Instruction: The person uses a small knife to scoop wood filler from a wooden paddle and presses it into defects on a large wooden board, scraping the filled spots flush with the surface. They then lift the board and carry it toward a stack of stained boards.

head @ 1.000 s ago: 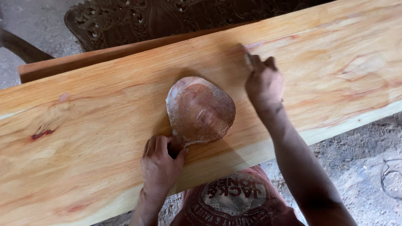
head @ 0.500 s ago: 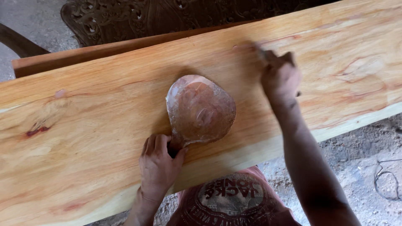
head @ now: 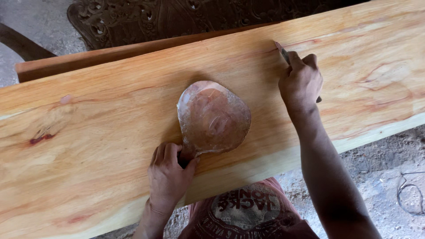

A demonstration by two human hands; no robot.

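A wide, pale orange wooden plank (head: 102, 132) runs across the view. On its middle lies a flat, rounded brown scoop-shaped piece (head: 214, 117) with a short stub at its near left. My left hand (head: 168, 177) grips that stub at the plank's near part. My right hand (head: 301, 82) is closed around a thin dark tool (head: 282, 53), whose tip touches the plank near its far edge. Most of the tool is hidden inside the fist.
A narrower brown board (head: 102, 57) lies behind the plank. Beyond it stands a dark carved wooden panel (head: 177, 17). Sandy ground (head: 389, 177) shows to the right, with a loop of wire (head: 409, 197) on it.
My right hand with the tool has slid to the right along the plank's far part. The left hand and the scoop-shaped piece have stayed put.
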